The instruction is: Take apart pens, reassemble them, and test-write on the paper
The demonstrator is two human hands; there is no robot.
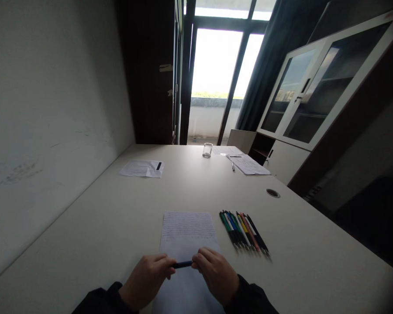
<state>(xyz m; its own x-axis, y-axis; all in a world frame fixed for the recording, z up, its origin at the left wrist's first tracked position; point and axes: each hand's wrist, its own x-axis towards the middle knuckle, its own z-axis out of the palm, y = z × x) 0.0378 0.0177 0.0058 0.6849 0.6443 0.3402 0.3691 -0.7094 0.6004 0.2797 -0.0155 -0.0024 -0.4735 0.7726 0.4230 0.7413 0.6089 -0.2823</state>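
Observation:
Both my hands meet low in the middle of the view, over a written sheet of paper [187, 231] on the pale table [111, 226]. My left hand [146, 280] and my right hand [216, 274] each pinch one end of a dark pen [182, 264], held level between them. Fingers of both hands are curled closed on it. Dark sleeves cover my wrists. Just right of the sheet lies a row of several coloured pens [244, 232], side by side.
Farther back on the table lie a folded paper [141, 168] at the left, a small glass [207, 150], more papers [247, 165] with a pen [232, 166], and a cable hole [273, 192]. A wall runs along the left; a glass-door cabinet [314, 87] stands at the right.

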